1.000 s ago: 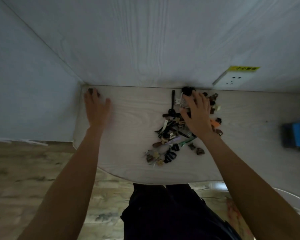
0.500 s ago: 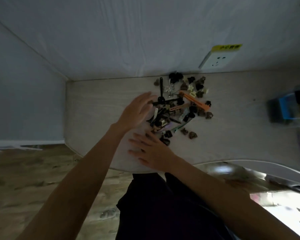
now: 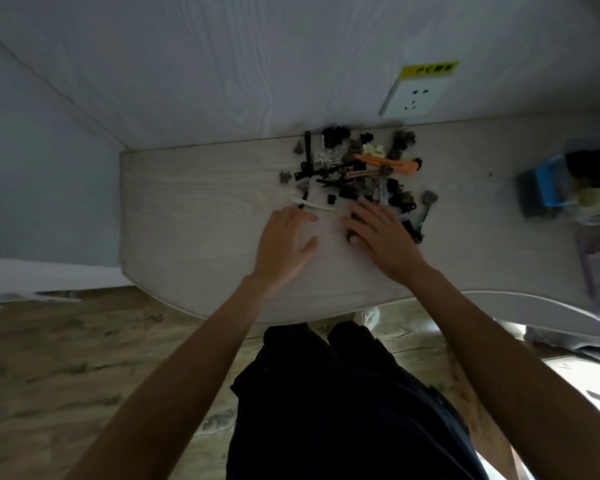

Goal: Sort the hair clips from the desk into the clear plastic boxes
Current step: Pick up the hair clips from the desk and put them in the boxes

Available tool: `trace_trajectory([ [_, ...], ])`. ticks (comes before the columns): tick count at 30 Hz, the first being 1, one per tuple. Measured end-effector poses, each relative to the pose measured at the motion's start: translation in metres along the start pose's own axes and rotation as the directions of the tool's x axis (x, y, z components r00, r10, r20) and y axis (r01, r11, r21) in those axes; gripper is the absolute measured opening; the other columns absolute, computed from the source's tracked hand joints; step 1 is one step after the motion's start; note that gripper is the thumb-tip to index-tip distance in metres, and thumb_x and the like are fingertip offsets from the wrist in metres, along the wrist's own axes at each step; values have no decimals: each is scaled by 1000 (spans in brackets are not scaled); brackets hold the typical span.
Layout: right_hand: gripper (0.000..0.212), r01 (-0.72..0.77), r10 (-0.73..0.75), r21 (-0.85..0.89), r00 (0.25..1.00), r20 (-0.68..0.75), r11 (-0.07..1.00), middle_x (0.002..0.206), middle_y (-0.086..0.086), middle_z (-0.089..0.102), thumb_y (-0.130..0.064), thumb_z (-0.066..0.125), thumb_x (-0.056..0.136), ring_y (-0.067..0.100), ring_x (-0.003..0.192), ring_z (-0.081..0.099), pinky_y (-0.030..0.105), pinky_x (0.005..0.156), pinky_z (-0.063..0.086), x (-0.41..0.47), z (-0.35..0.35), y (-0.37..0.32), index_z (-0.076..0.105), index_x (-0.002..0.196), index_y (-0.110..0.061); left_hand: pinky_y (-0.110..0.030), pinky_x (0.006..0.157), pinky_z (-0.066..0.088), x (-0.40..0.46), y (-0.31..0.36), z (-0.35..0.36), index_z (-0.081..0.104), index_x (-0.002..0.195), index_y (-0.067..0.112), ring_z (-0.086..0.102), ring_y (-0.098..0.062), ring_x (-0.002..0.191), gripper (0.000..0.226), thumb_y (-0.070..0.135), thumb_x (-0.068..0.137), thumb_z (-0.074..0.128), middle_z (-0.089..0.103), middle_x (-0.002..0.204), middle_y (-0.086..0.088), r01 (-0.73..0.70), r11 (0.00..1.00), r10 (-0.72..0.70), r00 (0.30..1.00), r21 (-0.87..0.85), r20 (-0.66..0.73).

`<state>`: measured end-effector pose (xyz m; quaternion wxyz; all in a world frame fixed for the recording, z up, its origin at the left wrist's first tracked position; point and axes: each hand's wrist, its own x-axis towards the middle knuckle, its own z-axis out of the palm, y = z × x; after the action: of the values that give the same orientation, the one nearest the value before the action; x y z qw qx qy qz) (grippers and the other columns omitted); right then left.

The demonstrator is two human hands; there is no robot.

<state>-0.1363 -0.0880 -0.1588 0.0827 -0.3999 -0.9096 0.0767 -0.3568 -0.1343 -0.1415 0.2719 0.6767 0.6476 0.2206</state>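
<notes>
Hair clips (image 3: 357, 174) lie in a loose heap on a pale wood-grain desk (image 3: 187, 209), close to the back edge where it meets the wall. The heap is mostly small dark and brownish claw clips, with a long orange clip (image 3: 388, 162) lying across the upper part and a slim white clip (image 3: 312, 204) lying apart at the near left edge of the heap. A wall socket (image 3: 414, 98) with a yellow label sits on the wall behind.

Both bare hands rest palm down on the desk at the near side of the heap. The left hand (image 3: 284, 245) is flat with fingers spread and holds nothing; its fingertips sit just beside the white clip. The right hand (image 3: 383, 237) is also open and flat, fingers spread over the near right part of the heap, covering a few dark clips; nothing is gripped.

At the far right of the desk, blurred, stand the clear plastic boxes (image 3: 582, 188), one with a blue part, already holding some dark and cream items. They are well apart from the heap.

Judging from this, the sorting is at an early step: the hands seem to be spreading or singling out clips, and none is picked up yet. The next move likely calls for pinching one clip, perhaps the white one, and carrying it rightward to the matching box
</notes>
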Motion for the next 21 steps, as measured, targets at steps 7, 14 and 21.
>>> trace_trajectory([
  [7,45,-498,528,198,835,-152,844,107,20,64,15,46,69,39,97,54,45,81,50,-37,-43,42,67,103,-5,-31,91,40,33,56,29,59,115,15,50,-25,110,33,24,84,63,58,116,-6,-112,986,107,993,119,54],
  [14,29,-487,484,-15,865,134,873,113,14,62,4,58,79,34,98,57,38,73,49,-46,-44,67,65,104,-8,-35,89,39,59,70,28,53,117,14,46,-27,114,41,2,78,60,51,120,-8,-32,960,-6,991,278,134],
  [21,8,-480,480,45,877,18,876,83,19,63,-8,54,89,34,78,58,36,68,46,-48,-56,80,61,88,-3,-42,89,38,59,18,6,63,104,12,48,-32,111,20,16,85,60,59,114,-11,58,916,-73,997,397,24],
])
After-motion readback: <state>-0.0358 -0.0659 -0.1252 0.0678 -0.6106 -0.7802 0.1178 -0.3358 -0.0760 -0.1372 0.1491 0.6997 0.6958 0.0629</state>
